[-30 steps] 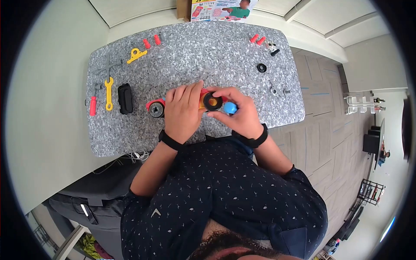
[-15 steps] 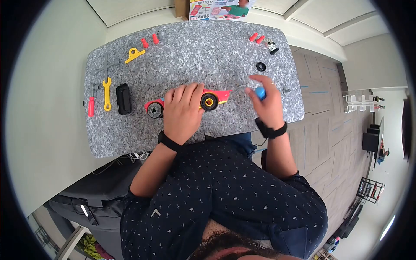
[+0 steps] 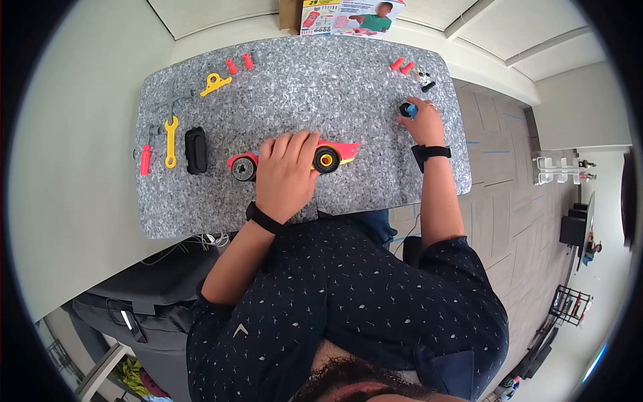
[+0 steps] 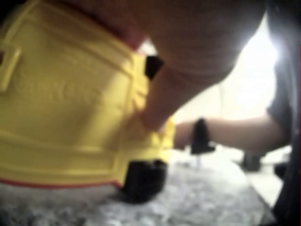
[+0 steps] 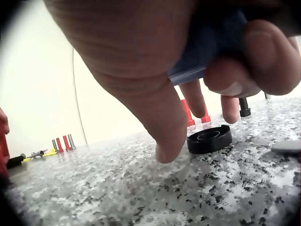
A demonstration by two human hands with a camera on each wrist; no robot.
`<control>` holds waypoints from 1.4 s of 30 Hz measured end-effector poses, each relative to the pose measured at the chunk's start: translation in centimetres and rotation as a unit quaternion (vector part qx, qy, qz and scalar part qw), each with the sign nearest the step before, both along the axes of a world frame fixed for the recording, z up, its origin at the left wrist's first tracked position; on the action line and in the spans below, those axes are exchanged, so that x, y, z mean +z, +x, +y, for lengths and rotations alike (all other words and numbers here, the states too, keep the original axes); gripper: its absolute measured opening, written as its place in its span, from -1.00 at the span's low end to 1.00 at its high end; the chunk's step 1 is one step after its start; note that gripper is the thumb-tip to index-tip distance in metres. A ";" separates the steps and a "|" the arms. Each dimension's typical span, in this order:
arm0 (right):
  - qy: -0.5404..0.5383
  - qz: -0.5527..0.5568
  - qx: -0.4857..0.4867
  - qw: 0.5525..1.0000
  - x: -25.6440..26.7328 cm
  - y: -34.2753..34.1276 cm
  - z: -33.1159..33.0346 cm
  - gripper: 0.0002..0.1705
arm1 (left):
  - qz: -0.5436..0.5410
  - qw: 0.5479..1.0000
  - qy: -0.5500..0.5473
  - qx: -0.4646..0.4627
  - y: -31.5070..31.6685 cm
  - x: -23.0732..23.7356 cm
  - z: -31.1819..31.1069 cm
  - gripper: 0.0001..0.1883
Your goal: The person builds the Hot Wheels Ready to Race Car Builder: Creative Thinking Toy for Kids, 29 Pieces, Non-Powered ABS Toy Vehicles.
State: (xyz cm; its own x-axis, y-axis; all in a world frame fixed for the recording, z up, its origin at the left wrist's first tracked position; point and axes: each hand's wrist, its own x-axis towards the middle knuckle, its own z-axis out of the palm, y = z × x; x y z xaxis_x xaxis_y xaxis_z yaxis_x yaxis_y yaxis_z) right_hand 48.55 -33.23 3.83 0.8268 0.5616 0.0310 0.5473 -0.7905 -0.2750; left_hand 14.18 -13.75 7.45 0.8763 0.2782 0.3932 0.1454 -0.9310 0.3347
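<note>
My left hand [image 3: 288,167] grips a red and yellow toy car [image 3: 341,151] standing side-on on the table. One end has a grey-hubbed wheel [image 3: 243,169]; at the other, a black tire [image 3: 327,160] surrounds a yellow hub. The left wrist view shows the car's yellow underside [image 4: 70,99]. At the right of the table, my right hand [image 3: 427,126] keeps a blue piece [image 5: 202,56] under its curled fingers, the rest of it hidden. Its thumb and a finger reach down around a black ring [image 5: 209,140] lying flat, with a gap between thumb and ring.
Left on the table lie a yellow wrench [image 3: 171,144], a grey cross-shaped wrench [image 3: 172,100], a red-handled tool [image 3: 145,161], a black part [image 3: 195,151] and a yellow piece [image 3: 214,84]. Red pieces [image 3: 402,65] and a black bolt [image 3: 427,87] lie far right. A printed box [image 3: 348,17] stands behind.
My right hand has left the tire on the car and moved right and away to the black ring, carrying the blue piece. My left hand stays on the car.
</note>
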 end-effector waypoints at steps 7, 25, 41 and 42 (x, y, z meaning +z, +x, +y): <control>-0.013 -0.036 0.024 0.999 -0.7 0.3 0.7 -0.52 | -0.006 1.000 -0.019 -0.014 -0.3 1.1 -0.1 -0.10; 0.364 0.308 0.174 0.862 6.0 -18.5 4.2 -0.67 | -0.031 0.999 -0.004 0.011 0.3 0.4 -0.3 -0.22; 0.295 0.175 0.315 0.885 6.7 -17.9 3.9 -0.54 | -0.044 0.999 -0.009 0.014 0.2 0.0 -0.5 -0.25; 0.296 0.180 0.318 0.883 6.6 -17.8 3.8 -0.53 | -0.044 0.999 -0.009 0.014 0.2 0.0 -0.5 -0.25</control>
